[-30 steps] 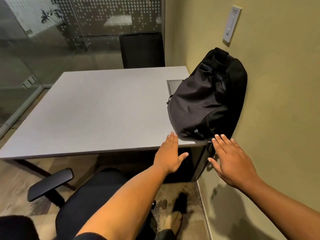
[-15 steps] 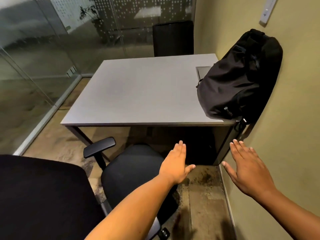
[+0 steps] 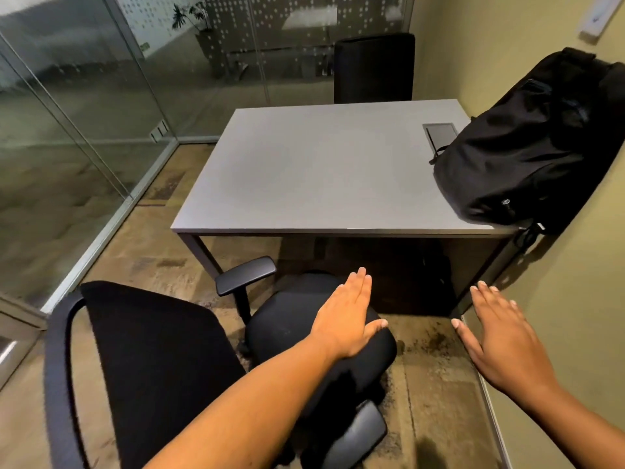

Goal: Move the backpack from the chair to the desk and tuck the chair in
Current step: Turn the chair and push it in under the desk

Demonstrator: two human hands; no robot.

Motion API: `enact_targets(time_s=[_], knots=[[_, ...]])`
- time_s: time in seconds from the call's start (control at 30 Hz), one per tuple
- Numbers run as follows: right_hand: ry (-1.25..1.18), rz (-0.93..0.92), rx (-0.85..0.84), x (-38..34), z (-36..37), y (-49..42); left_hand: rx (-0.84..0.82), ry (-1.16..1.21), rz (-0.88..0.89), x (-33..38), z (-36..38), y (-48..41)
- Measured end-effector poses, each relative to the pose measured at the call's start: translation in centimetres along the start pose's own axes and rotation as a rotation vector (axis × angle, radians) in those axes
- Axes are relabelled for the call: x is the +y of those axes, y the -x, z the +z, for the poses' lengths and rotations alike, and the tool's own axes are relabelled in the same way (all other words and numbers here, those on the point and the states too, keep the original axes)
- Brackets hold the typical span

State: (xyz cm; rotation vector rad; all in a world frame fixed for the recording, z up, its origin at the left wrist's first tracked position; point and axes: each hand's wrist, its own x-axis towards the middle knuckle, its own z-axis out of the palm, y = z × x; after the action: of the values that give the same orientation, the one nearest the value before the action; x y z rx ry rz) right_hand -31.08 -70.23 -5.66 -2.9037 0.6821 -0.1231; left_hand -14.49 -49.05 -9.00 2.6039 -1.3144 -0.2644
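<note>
The black backpack (image 3: 527, 150) stands on the right end of the grey desk (image 3: 321, 170), leaning against the yellow wall. A black office chair (image 3: 280, 330) stands in front of the desk, pulled out and turned, its mesh backrest (image 3: 145, 363) at lower left and its seat just short of the desk's front edge. My left hand (image 3: 345, 319) hovers flat and open above the seat, holding nothing. My right hand (image 3: 500, 336) is spread open over the floor by the wall, below the backpack.
A second black chair (image 3: 373, 67) stands at the desk's far side. Glass partitions (image 3: 67, 147) close the room on the left and behind. A cable hatch (image 3: 439, 133) lies in the desktop beside the backpack. A wall switch (image 3: 597, 15) is at top right.
The view has pulled back and left from the desk. Both hands have drawn away from the backpack and dropped below the desk edge; the chair's backrest has come into sight.
</note>
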Motion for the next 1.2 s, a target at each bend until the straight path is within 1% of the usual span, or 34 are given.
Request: enact_targets(time_s=[0.17,0.4,0.63,0.7,0.87,0.93,1.2], knots=[[-0.020,0.052,-0.015,-6.8,1.6,2.3,0.006,-0.060,0.078,-5.8,-2.4,3.7],[-0.052,0.052,0.021,-13.2,2.3,5.7,0.021,-0.081,0.048,-10.3,-4.5,8.4],[-0.066,0.031,0.043,-16.6,2.8,10.8,0.026,-0.119,0.002,-11.9,-5.7,15.0],[-0.075,0.017,0.045,-17.7,3.0,12.7,0.051,-0.126,-0.003,-11.8,-6.6,17.5],[-0.124,-0.006,0.032,-20.7,3.3,17.7,0.127,-0.138,0.072,-10.6,-8.3,24.1],[-0.136,-0.019,0.015,-21.9,3.3,19.3,0.141,-0.133,0.076,-10.3,-9.0,25.9],[-0.170,-0.055,0.039,-26.2,2.6,21.0,0.184,-0.142,0.022,-13.3,-11.3,29.9]])
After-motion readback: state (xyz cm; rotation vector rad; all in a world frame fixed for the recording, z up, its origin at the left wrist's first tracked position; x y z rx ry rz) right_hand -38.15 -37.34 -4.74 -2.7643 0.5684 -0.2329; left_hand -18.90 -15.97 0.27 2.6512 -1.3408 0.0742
